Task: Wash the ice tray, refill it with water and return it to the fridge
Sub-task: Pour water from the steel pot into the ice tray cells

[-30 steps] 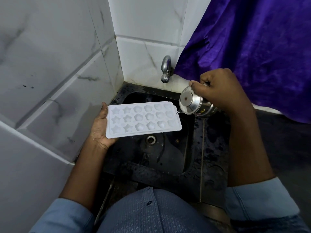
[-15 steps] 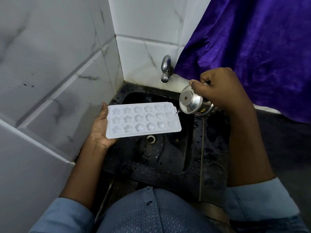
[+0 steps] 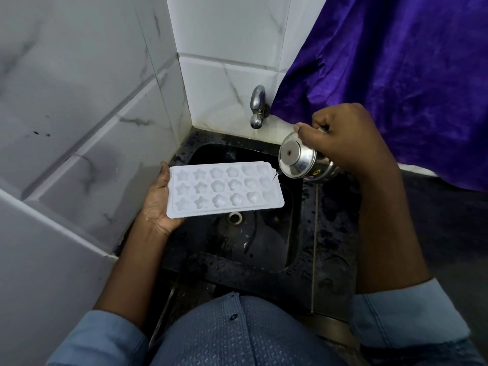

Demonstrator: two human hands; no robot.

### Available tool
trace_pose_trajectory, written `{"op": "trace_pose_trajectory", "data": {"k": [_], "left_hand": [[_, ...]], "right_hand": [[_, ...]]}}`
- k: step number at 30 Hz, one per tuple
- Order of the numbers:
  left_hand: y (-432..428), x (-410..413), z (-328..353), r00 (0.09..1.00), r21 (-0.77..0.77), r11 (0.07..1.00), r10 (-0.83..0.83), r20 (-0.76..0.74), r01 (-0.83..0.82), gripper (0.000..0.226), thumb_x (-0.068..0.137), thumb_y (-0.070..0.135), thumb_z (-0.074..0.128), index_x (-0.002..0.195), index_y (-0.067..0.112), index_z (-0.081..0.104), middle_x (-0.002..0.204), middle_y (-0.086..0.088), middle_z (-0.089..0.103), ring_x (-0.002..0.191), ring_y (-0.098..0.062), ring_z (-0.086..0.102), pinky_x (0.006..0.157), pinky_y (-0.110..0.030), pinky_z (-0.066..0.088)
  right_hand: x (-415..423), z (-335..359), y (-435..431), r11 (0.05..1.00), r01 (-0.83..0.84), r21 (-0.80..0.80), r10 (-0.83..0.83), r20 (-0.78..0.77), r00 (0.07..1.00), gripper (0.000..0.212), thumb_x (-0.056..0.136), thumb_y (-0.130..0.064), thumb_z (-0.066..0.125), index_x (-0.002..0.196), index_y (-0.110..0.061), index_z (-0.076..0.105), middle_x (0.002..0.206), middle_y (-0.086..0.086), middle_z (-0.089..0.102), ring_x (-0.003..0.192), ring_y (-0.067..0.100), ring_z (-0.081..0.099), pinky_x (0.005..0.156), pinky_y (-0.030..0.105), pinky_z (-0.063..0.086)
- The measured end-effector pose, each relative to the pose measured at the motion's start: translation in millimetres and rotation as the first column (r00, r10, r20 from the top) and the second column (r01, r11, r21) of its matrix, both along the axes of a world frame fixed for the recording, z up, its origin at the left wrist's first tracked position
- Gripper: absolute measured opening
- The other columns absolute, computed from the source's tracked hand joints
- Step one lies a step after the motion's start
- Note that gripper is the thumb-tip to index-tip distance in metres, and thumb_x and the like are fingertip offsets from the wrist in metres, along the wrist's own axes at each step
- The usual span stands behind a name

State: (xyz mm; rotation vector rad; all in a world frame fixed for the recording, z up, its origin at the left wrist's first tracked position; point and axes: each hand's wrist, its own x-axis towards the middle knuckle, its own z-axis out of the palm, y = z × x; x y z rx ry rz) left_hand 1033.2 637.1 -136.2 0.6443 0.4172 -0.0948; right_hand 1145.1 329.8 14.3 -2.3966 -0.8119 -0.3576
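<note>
Over the black sink (image 3: 264, 249), up off its floor and about level: white ice tray (image 3: 224, 190). Runs with its long axis left to right, open side up. Left short end sits in the left hand (image 3: 158, 204); right short end juts out free above the basin. Lies on the palm, with the thumb laid against the far-left corner of the rim and the fingers hidden underneath.

Just right of the tray's far-right corner, apart from it: small steel kettle (image 3: 303, 162), tipped over to the left, lid facing left and near. Gripped from the right by the right hand (image 3: 348, 143), fingers curled round it, thumb tip pressed on the top of the lid's edge. Drops a thin thread of water (image 3: 274, 177) from its low lip onto the tray's right end.

Three rows of six moulds in the tray: stars at the left, rounder flower shapes in the middle and right. Cannot tell how much water stands in any of them. Wet, dark basin below, with the drain (image 3: 234, 217) showing just past the tray's near edge.

Close on the left of the holding hand: grey-veined tiled wall (image 3: 79, 107), leaving little room that side. On the far wall, above the sink's far rim and well apart from the tray: chrome tap (image 3: 258, 107). Behind the right hand, far and right: hanging purple cloth (image 3: 396, 75). Right of the basin: wet black counter (image 3: 335, 260). Open basin under and near of the tray, up to the sink's near rim.
</note>
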Motion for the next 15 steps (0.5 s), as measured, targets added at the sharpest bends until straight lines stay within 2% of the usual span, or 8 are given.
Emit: {"op": "trace_pose_trajectory", "data": {"k": [3, 15], "left_hand": [[-4, 0, 2, 1.0, -0.04, 0.999, -0.006, 0.0, 0.006, 0.077, 0.102, 0.068, 0.039, 0.119, 0.003, 0.078, 0.133, -0.023, 0.069, 0.11, -0.04, 0.074, 0.074, -0.058, 0.063], [-7, -1, 7, 0.999, -0.055, 0.998, -0.024, 0.022, 0.025, 0.079, 0.101, 0.068, 0.04, 0.115, 0.002, 0.08, 0.134, -0.024, 0.068, 0.111, -0.041, 0.073, 0.077, -0.06, 0.063]], "right_hand": [[-2, 2, 3, 1.0, -0.011, 0.017, 0.011, 0.002, 1.0, 0.052, 0.094, -0.037, 0.068, 0.058, -0.005, 0.048, 0.054, 0.018, 0.051, 0.055, 0.037, 0.05, 0.055, 0.043, 0.044], [-6, 3, 13, 0.997, -0.058, 0.044, 0.058, -0.004, 0.998, 0.052, 0.094, -0.038, 0.068, 0.06, -0.005, 0.047, 0.055, 0.019, 0.051, 0.055, 0.039, 0.051, 0.053, 0.046, 0.047]]}}
